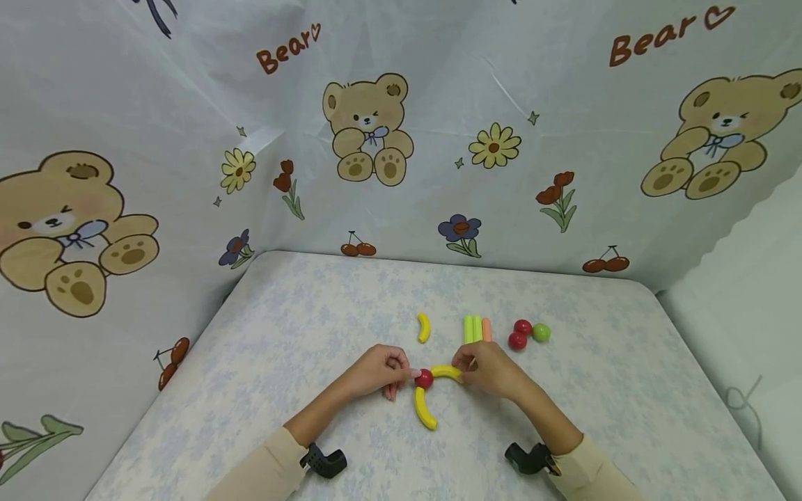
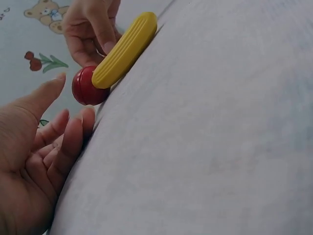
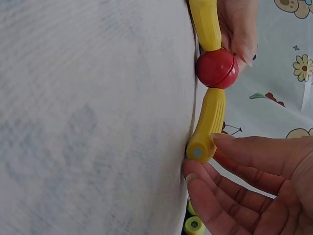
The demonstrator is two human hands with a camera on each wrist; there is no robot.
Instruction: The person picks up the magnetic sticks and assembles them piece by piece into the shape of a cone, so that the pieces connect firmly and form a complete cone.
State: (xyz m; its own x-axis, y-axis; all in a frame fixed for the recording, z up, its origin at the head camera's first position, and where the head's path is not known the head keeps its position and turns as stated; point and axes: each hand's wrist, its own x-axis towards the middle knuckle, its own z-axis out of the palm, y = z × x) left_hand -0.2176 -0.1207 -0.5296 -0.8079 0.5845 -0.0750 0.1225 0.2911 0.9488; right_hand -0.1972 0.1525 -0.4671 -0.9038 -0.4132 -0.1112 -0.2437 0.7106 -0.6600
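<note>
A red ball [image 1: 424, 378], with a seam round its middle, joins two curved yellow sticks on the table. One curved stick [image 1: 425, 409] points toward the person; the other curved stick [image 3: 208, 122] runs rightward and shows a grey disc in its end. My right hand [image 1: 491, 367] pinches that free end between thumb and fingers. At the ball's left side is my left hand [image 1: 379, 370], its thumb and fingertips spread apart close to the ball. In the left wrist view a gap shows between the left thumb [image 2: 51, 93] and the red ball [image 2: 88, 88].
Another curved yellow stick [image 1: 424, 328] lies farther back. Straight green sticks [image 1: 473, 328] and an orange stick [image 1: 486, 329] lie beyond the right hand. Two red balls [image 1: 520, 334] and a green ball [image 1: 541, 332] sit to their right. A bear-print curtain [image 1: 426, 202] hangs behind the table.
</note>
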